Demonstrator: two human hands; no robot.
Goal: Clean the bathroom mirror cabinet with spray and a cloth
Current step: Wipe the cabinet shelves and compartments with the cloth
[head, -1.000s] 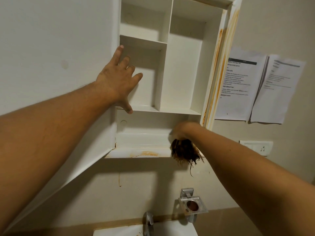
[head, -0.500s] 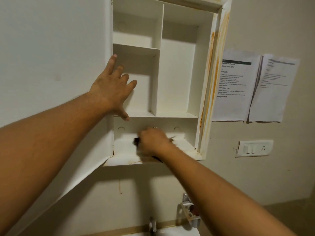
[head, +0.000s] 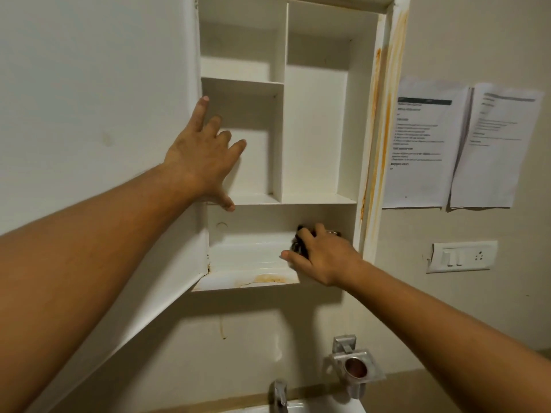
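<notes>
The white mirror cabinet (head: 313, 129) hangs open on the wall, its shelves bare. Its door (head: 89, 114) is swung out to the left. My left hand (head: 202, 156) rests with spread fingers on the door's edge, thumb down at the middle shelf. My right hand (head: 322, 257) presses a dark brownish cloth (head: 299, 242) onto the right part of the bottom shelf (head: 250, 260); most of the cloth is hidden under the fingers. An orange-brown stain (head: 265, 278) marks the shelf's front lip. No spray bottle is in view.
Rust-coloured streaks run down the cabinet's right frame (head: 384, 114). Two printed sheets (head: 459, 144) are stuck on the wall to the right, above a switch plate (head: 460, 257). Below are a metal holder (head: 354, 368), a tap (head: 278, 394) and the basin's rim.
My right hand brought the cloth up from the shelf's front edge onto the shelf, swept left, and is now at the right end. The view shifted slightly; my left hand stayed on the door.
</notes>
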